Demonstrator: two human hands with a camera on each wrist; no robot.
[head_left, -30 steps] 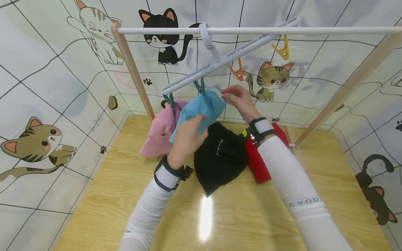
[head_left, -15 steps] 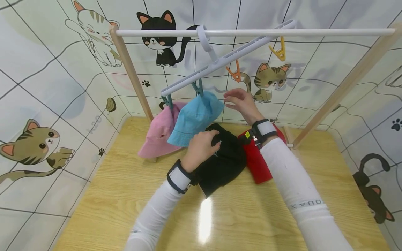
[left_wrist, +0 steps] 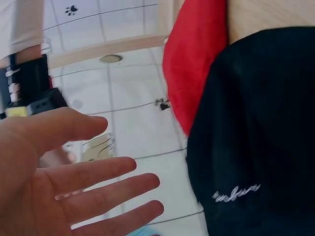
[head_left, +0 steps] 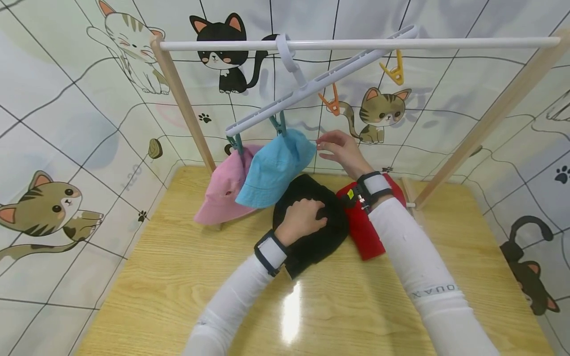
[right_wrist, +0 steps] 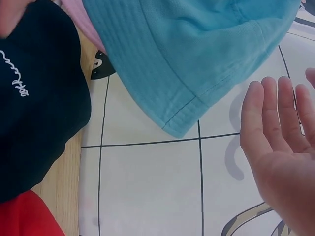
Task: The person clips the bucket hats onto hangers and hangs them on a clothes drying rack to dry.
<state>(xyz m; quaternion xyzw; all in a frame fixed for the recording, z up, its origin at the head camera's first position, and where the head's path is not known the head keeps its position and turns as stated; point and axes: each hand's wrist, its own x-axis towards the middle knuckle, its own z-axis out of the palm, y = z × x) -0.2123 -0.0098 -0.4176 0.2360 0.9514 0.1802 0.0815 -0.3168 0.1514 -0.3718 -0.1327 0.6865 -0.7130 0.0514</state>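
My left hand (head_left: 304,221) hovers over the black bucket hat (head_left: 331,225) on the table; the left wrist view shows its fingers spread and apart from the cloth, which bears white script. Beside the blue bucket hat (head_left: 271,170) is my right hand (head_left: 343,151), fingers loosely extended and holding nothing. That blue hat hangs from a teal clip (head_left: 279,123) on the white hanger (head_left: 303,91). Left of it, a pink bucket hat (head_left: 224,188) hangs from another teal clip (head_left: 235,143). A red hat (head_left: 367,230) lies partly behind the black one, partly hidden by my right forearm.
The hanger hooks over a white rod (head_left: 222,45) between wooden posts (head_left: 184,106) and hangs tilted, its right end higher. An orange clip (head_left: 331,103) and a yellow clip (head_left: 395,70) dangle from it without hats. Cat-printed wall panels (head_left: 129,118) enclose the wooden table (head_left: 338,306).
My left hand has left the blue hat and moved right and down over the black hat. The right hand stays near the blue hat, slightly lower. The blue hat hangs free.
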